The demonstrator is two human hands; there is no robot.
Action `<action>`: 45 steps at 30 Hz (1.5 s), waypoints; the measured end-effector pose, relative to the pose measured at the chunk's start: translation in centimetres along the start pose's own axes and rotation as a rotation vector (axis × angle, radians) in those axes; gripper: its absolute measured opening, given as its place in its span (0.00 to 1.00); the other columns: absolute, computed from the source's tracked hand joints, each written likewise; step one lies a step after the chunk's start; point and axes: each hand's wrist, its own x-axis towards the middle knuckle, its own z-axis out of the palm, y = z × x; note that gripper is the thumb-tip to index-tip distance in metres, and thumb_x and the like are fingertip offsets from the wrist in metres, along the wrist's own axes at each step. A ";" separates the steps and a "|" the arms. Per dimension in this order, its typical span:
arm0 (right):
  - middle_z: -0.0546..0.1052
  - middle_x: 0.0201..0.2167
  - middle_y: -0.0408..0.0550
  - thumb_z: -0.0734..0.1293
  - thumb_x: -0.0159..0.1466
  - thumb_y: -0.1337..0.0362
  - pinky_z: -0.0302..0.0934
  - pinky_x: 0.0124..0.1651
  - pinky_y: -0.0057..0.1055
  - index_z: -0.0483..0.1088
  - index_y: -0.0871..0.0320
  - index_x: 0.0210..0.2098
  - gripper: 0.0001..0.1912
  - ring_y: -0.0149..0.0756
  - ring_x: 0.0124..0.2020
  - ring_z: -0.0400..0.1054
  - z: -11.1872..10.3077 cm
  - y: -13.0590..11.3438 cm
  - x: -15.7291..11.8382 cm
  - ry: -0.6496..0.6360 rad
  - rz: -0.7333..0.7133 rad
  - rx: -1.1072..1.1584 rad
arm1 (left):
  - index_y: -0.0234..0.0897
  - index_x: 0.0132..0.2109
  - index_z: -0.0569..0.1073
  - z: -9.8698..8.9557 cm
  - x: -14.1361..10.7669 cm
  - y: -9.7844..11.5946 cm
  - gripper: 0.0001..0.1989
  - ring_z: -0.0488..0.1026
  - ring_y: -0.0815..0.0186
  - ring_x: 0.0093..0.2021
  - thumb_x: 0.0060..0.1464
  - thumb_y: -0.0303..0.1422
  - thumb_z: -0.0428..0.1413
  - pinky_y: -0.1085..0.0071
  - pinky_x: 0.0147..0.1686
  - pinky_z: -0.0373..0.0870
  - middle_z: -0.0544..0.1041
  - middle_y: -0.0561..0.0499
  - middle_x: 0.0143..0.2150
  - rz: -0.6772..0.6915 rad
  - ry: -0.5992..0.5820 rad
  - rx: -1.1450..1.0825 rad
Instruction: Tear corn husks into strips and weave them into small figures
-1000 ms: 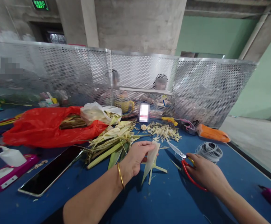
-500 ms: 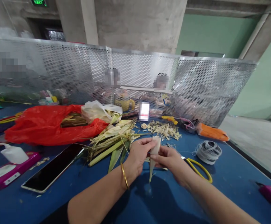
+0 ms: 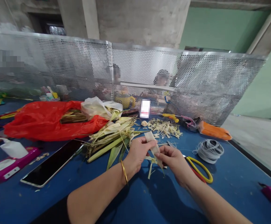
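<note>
A pale strip of dried husk (image 3: 153,148) is pinched between both hands above the blue table. My left hand (image 3: 138,153), with a gold bangle at the wrist, grips its upper part between thumb and fingers. Lower down, my right hand (image 3: 170,157) pinches the same strip; its far fingers are partly hidden. Under the hands lies a small piece of husk strips (image 3: 151,165), partly covered. Left of my hands spreads a pile of dried husks (image 3: 112,140). Scissors with yellow and red handles (image 3: 202,168) rest beside my right wrist.
Husk scraps (image 3: 166,128) lie beyond the hands. A spool of pale cord (image 3: 210,151) and an orange packet (image 3: 214,130) are at right. At left are a red plastic bag (image 3: 42,119), a phone (image 3: 52,163) and a magenta power strip (image 3: 2,171). A perforated metal screen (image 3: 142,65) stands behind, people beyond it.
The husk strip has turned from near upright to slanting, its top leaning left and its lower end right. Both hands keep their hold. The camera view has shifted slightly.
</note>
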 end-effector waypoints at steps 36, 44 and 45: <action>0.65 0.18 0.36 0.73 0.51 0.56 0.55 0.27 0.25 0.67 0.57 0.30 0.15 0.28 0.22 0.59 -2.3 -1.9 0.3 0.188 -0.238 -0.163 | 0.35 0.26 0.74 0.5 -1.6 0.1 0.10 0.66 0.71 0.22 0.45 0.38 0.57 0.76 0.24 0.59 0.72 0.54 0.22 0.032 -0.396 0.206; 0.73 0.24 0.45 0.70 0.55 0.56 0.57 0.31 0.28 0.74 0.61 0.28 0.12 0.32 0.27 0.62 -2.5 -2.0 0.1 0.185 -0.258 -0.228 | 0.35 0.25 0.73 0.2 -1.1 -0.3 0.08 0.67 0.70 0.23 0.47 0.36 0.56 0.76 0.24 0.60 0.72 0.54 0.22 0.143 -0.379 0.300; 0.73 0.23 0.45 0.70 0.55 0.56 0.57 0.31 0.28 0.74 0.60 0.28 0.12 0.32 0.26 0.62 -2.5 -2.1 0.1 0.201 -0.267 -0.221 | 0.36 0.26 0.73 0.2 -1.0 -0.4 0.07 0.67 0.70 0.23 0.46 0.35 0.57 0.76 0.24 0.60 0.73 0.54 0.23 0.146 -0.384 0.304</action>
